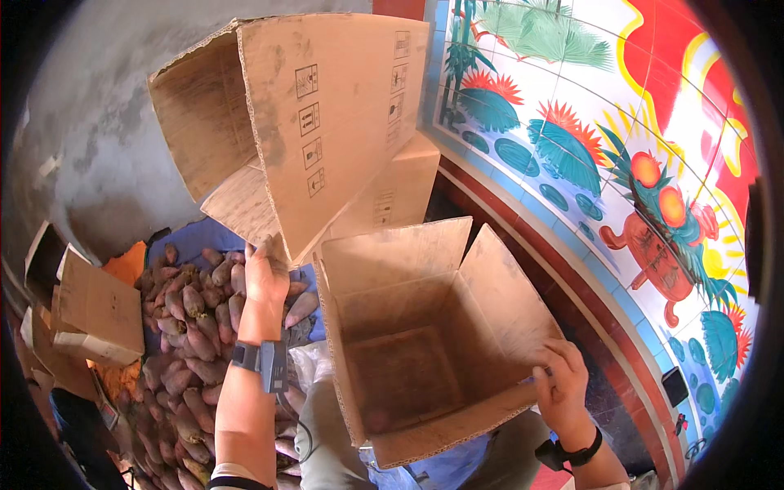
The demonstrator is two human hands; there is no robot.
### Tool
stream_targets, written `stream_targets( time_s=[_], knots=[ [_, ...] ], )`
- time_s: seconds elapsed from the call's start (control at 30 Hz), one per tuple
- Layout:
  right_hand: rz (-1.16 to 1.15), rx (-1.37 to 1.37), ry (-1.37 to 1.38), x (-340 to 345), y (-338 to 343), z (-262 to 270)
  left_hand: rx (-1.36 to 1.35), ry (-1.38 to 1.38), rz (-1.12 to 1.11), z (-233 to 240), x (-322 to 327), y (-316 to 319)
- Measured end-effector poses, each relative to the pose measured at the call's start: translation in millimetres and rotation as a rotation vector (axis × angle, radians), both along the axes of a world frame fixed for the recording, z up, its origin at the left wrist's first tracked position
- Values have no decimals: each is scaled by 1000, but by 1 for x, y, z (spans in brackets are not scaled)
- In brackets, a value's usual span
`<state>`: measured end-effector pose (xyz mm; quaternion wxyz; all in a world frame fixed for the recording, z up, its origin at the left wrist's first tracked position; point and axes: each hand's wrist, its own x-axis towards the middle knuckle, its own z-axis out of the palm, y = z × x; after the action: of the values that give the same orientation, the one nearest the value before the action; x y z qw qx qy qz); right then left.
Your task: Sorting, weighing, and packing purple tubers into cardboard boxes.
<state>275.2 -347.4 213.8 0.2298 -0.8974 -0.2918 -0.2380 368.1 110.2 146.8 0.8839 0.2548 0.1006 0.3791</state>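
My left hand (266, 275) grips the lower edge of a large cardboard box (343, 104), which is tilted with its open side to the left. Below it, an open-topped cardboard box (398, 373) stands over my legs, its inside bare and darkly stained. My right hand (560, 383) is at this box's right corner, fingers curled at the rim. Whether they pinch the cardboard is unclear. Reddish sweet potatoes (196, 343) lie heaped beside my left forearm.
Another cardboard box (392, 184) stands behind the two. At the left are more opened boxes (98, 306) and an orange sheet (125, 266). Blue sheeting (202, 236) lies under the heap. A painted tile wall (551, 79) rises on the right, with a dark phone-like object (675, 387) near its foot.
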Motion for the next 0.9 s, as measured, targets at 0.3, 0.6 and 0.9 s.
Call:
stream_targets(
  time_s=[0.3,0.6,0.9],
  knots=[
    [-214,31,-125,-26,-61,-54,221,40,-325,22,19,34],
    [-308,20,29,-33,-79,-121,357,70,-423,44,49,61],
    [-284,53,164,-24,-71,-117,370,209,-372,14,75,50]
  ],
)
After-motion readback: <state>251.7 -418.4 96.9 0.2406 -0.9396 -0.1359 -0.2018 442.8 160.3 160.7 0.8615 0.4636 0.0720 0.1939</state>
